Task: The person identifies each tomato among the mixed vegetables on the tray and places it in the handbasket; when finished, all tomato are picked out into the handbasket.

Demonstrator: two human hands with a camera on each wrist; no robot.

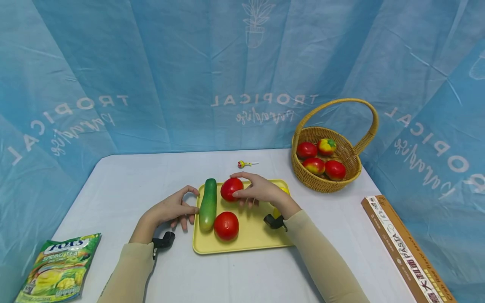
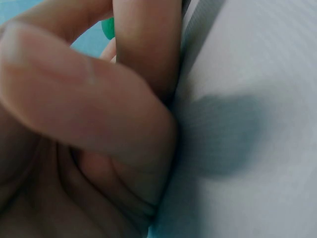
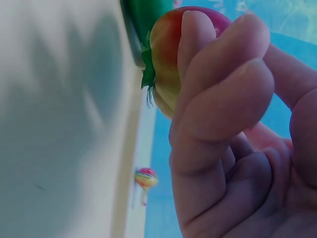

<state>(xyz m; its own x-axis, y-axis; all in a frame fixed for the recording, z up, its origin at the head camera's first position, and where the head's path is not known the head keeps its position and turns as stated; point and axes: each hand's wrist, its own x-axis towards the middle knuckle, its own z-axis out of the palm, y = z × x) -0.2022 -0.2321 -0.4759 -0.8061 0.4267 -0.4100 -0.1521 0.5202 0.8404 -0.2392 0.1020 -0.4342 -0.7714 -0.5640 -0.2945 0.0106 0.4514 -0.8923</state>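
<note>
On a yellow tray (image 1: 257,242) lie a green cucumber (image 1: 208,206), a red tomato (image 1: 226,226) and, partly hidden under the right wrist, something yellow (image 1: 278,213). My right hand (image 1: 257,189) grips a second tomato (image 1: 229,189) by its right side, thumb in front and index finger over the top. The right wrist view shows that tomato's (image 3: 168,64) leafy green top and yellowish side. My left hand (image 1: 172,208) is at the tray's left rim beside the cucumber, thumb and index fingertips right at the edge. Close up, the left fingers (image 2: 143,44) rest against the white cloth, holding nothing.
A wicker basket (image 1: 318,183) with several red and yellow fruits stands at the back right. Behind the tray lies a lollipop (image 1: 242,164). A long pasta box (image 1: 409,252) lies at the right, a green Fox's bag (image 1: 58,269) at the front left. Blue curtains (image 1: 189,75) hang around the table.
</note>
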